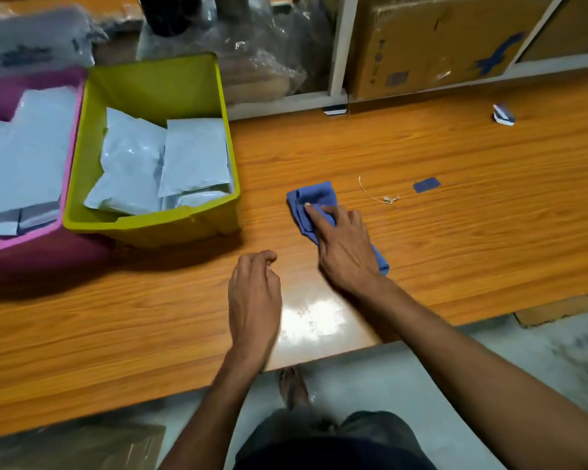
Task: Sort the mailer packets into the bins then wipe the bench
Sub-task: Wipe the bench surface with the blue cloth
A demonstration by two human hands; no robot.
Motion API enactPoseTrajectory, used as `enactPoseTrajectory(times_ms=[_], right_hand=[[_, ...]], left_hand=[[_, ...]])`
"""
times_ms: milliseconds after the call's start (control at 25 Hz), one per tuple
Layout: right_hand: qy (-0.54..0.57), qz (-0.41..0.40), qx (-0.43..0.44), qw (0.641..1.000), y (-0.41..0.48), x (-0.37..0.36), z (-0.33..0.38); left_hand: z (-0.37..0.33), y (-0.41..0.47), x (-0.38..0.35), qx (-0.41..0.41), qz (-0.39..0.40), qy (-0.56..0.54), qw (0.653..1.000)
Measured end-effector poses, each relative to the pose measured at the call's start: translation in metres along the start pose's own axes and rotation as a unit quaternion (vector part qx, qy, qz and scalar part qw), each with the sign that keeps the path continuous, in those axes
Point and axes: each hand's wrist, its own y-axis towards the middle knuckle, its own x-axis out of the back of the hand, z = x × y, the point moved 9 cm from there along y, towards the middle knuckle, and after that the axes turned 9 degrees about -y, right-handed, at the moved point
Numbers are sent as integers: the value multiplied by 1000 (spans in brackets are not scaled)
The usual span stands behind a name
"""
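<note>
Head camera gives me the right hand point(343, 249) pressing a bunched blue cloth point(314, 195) onto the wooden bench point(421, 232), index finger straight. My left hand point(253, 293) hovers beside it, loosely curled and empty. Just right of the cloth lie a bit of string point(374, 195) and a small blue tag point(426, 184). Grey mailer packets point(194, 154) sit in the green bin point(150, 225) and the pink bin point(24, 242) at far left.

The right hand point(345, 247) presses on a cloth point(311, 200) on the desk point(455, 232). The left hand point(253, 296) hovers just to its left, nearer the desk's front edge. Further left stand two bins touching side by side, the inner bin point(157, 86) and the outer bin point(31, 245), each with mailer packets point(194, 154) inside. Beyond the right hand, to its right, lie a string point(374, 195) and a tag point(426, 184).
</note>
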Motion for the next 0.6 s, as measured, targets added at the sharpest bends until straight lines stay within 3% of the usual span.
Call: enactPoseTrajectory(times_ms=[240, 480, 600], right_hand=[[5, -2, 131, 991, -34, 3, 55], [15, -18, 2, 1000, 73, 5, -37], [22, 12, 91, 996, 29, -4, 12]], left_hand=[[13, 18, 15, 67, -79, -88, 991], [-9, 51, -22, 6, -7, -4, 1000], [-8, 76, -29, 62, -33, -50, 996]])
